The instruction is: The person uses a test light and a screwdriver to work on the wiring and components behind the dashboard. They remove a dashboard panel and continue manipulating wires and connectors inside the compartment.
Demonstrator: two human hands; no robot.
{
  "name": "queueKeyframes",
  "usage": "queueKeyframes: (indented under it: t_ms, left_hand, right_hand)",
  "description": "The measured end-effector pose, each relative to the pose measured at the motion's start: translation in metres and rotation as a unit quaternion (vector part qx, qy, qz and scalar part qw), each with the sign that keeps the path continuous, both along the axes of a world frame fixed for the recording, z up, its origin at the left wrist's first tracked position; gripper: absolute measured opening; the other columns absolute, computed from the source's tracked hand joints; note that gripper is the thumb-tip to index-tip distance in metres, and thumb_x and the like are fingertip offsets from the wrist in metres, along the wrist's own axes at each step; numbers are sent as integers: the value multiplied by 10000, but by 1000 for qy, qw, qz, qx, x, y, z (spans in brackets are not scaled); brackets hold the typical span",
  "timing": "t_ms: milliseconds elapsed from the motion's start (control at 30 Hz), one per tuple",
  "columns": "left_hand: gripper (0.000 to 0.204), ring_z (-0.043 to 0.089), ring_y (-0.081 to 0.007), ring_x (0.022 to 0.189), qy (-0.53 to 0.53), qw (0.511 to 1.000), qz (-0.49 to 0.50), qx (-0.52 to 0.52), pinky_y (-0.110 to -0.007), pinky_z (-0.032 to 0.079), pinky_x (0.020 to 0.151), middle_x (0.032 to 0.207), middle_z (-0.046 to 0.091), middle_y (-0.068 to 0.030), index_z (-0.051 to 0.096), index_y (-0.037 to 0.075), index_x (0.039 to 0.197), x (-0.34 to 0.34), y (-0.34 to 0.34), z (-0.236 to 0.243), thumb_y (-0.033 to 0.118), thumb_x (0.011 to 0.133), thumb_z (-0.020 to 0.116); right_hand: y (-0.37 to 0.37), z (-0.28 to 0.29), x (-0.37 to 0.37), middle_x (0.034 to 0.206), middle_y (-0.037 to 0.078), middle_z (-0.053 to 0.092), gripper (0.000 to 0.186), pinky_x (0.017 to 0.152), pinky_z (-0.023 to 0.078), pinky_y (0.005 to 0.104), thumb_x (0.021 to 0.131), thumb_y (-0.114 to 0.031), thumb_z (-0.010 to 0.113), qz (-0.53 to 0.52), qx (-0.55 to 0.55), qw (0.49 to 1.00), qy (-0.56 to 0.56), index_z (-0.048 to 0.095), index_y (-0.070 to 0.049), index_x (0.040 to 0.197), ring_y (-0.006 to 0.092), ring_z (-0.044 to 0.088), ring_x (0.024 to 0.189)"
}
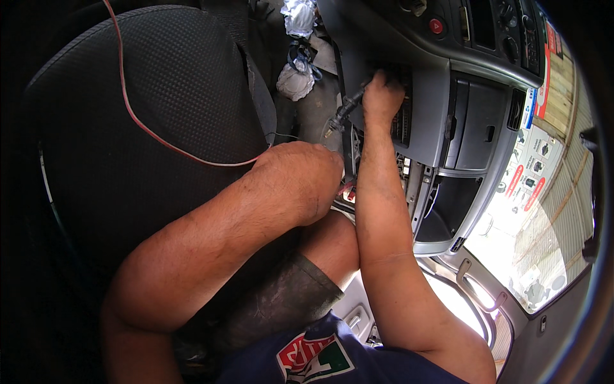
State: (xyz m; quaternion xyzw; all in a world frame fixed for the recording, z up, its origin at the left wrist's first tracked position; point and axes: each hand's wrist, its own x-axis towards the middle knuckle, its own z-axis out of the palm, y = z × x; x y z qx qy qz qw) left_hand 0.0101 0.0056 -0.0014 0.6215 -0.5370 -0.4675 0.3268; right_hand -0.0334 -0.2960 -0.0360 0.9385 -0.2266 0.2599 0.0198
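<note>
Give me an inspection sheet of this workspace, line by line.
Surface: black textured seat beside a grey dashboard.
Job's things: dark rod with a brass-coloured tip, at the right hand.
Clutter: silvery wrapped bundles between seat and dashboard.
Hands: right hand against the dashboard, grip unclear; left hand low by the seat, fingers hidden.
Cables: red-and-white wire curves over the seat to the left wrist.
Surroundings: vehicle interior; printed board outside, at the picture's right.

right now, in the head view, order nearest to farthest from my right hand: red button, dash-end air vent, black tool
1. Black tool: at your right hand, extending lower left.
2. Red button: above and right of the hand.
3. Dash-end air vent: farther right.
</note>
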Motion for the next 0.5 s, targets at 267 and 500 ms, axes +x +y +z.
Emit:
queueKeyframes:
  t_ms: [267,500]
  left_hand:
    - [354,788,-372,1121,-19,1000,-2,-9,-528,614,1008,1135,794,-250,707,-17,1280,-3,-2,-6,256,1061,655]
    - [370,777,-398,1131,1,1000,13,-7,-530,609,1011,1144,790,-252,697,-10,1303,-3,-1,-4,264,1056,658]
  right_hand:
    - [-7,-1,0,844,320,720,332,744,532,585,965,-180,557,1,-40,999,36,713,78,826,537,702,802]
    - [3,4,-1,851,307,726,341,791,536,567,976,-200,549,5,-25,999,-28,725,70,865,517,704,825]
